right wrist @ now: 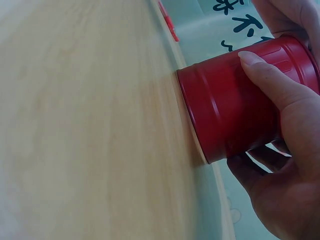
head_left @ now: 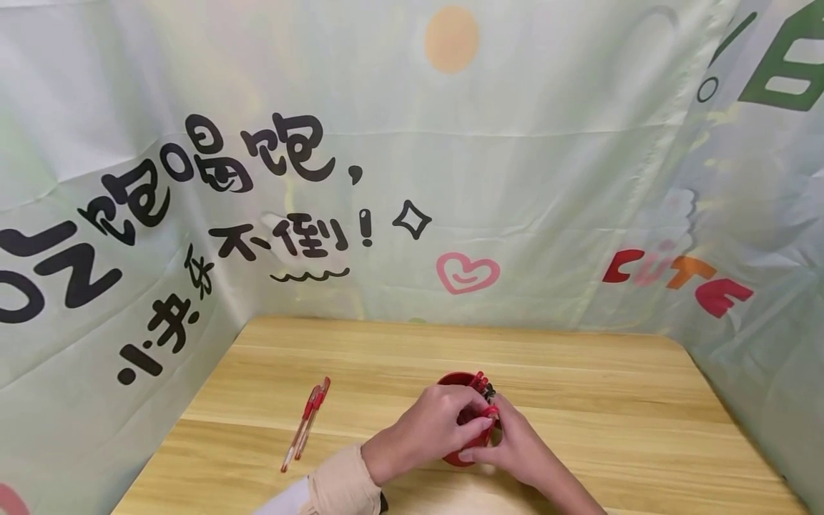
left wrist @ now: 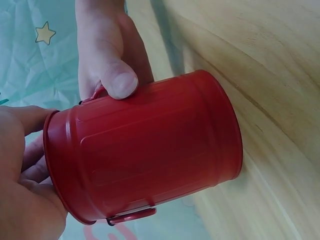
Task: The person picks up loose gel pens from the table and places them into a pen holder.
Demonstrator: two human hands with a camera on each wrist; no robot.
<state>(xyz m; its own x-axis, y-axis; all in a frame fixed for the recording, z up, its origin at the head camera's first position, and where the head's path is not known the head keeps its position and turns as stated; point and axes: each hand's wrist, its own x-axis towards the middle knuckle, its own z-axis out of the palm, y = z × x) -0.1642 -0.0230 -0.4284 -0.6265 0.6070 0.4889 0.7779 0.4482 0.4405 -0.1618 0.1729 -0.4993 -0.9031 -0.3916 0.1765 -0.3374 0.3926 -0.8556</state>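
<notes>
A red bucket-shaped metal cup (left wrist: 150,145) with small side handles stands tilted in the wrist views. My right hand (head_left: 524,443) grips its side, thumb (right wrist: 272,80) across the wall and the other fingers under it in the right wrist view. My left hand (head_left: 428,422) reaches over the rim. Its thumb and index finger come together at a small red pen-like piece (head_left: 491,412) by the cup's right side. Its other fingers curl at the cup's mouth in the left wrist view. Red and black pen ends (head_left: 480,379) stick up behind the left hand. The cup's inside is mostly hidden.
Two red pens (head_left: 312,415) lie side by side on the wooden table (head_left: 579,379), left of the cup. Printed cloth (head_left: 528,179) hangs along the table's back and sides.
</notes>
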